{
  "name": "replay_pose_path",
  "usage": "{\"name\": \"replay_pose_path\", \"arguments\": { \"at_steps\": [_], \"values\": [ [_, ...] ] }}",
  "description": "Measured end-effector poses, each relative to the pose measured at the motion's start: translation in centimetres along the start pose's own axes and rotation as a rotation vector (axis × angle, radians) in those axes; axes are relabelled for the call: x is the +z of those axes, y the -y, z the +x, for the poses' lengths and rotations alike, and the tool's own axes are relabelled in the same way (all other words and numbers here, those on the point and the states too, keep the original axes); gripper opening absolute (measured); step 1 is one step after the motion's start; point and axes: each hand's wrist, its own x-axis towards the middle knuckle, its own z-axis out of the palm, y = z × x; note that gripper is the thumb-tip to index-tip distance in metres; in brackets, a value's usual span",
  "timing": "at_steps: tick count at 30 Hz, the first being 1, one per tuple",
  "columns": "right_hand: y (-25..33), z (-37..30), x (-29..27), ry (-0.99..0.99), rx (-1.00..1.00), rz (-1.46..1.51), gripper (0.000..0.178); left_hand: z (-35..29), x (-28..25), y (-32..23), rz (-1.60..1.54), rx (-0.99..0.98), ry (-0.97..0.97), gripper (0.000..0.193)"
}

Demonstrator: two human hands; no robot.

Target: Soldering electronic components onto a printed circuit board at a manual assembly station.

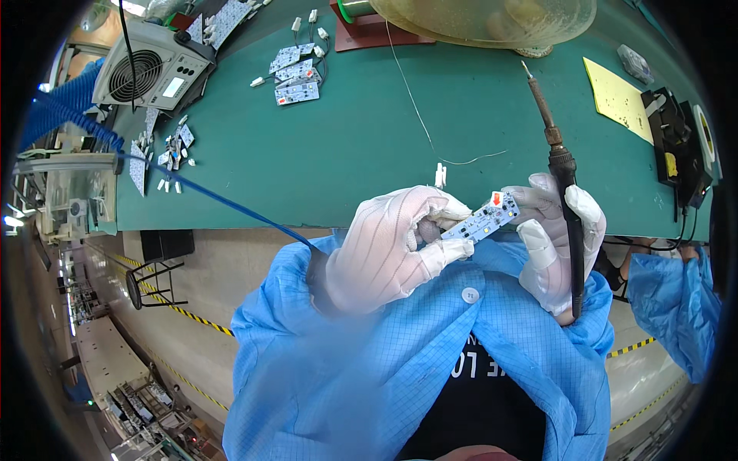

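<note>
**Colours at the bench**

The table mat [361,146] is deep green. Both gloves are white and faintly striped. The small board [483,221] is white with a red mark. The coat [400,361] is light blue with a fine grid. The soldering iron [565,192] is black.

Open green mat ahead of the hands, clutter at the rims

The desk [369,138] lies bare in a wide band past both hands, crossed only by a thin wire [419,115] and a small white connector [440,177]. Obstacles: loose boards [296,73] at the far middle, small parts [165,154] and a fan unit [150,73] on the left, a dome cover [492,19] at the far edge, a yellow sponge [615,96] and iron stand [680,150] on the right.
</note>
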Motion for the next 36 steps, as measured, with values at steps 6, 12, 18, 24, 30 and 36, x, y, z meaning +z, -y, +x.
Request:
{"name": "replay_pose_path", "arguments": {
  "at_steps": [6, 12, 18, 24, 30, 36],
  "values": [
    [-0.1, 0.4, 0.8, -0.049, -0.078, -0.039, 0.067, 0.7, 1.8, -0.2, -0.429, -0.085, -0.196, 0.045],
    [-0.1, 0.5, 1.9, -0.071, -0.278, -0.112, 0.069, 2.3, 4.4, 0.2, -0.84, -0.114, -0.151, 0.048],
    [0.3, 0.7, 2.4, -0.04, -0.147, -0.059, 0.068, 2.6, 4.3, 1.0, -0.79, -0.053, -0.041, 0.044],
    [2.2, 1.5, 2.1, -0.223, 0.091, 0.029, 0.052, 1.7, 3.1, 1.6, -0.884, -0.167, 0.049, 0.05],
    [2.7, 1.8, 2.5, -0.201, 0.223, -0.091, 0.052, 0.9, 2.0, 1.9, -0.669, -0.003, 0.033, 0.081],
    [2.5, 1.5, 2.5, -0.231, 0.212, -0.028, 0.05, 1.0, 2.4, 2.7, -0.06, 0.232, -0.174, 0.05]
  ]
}}
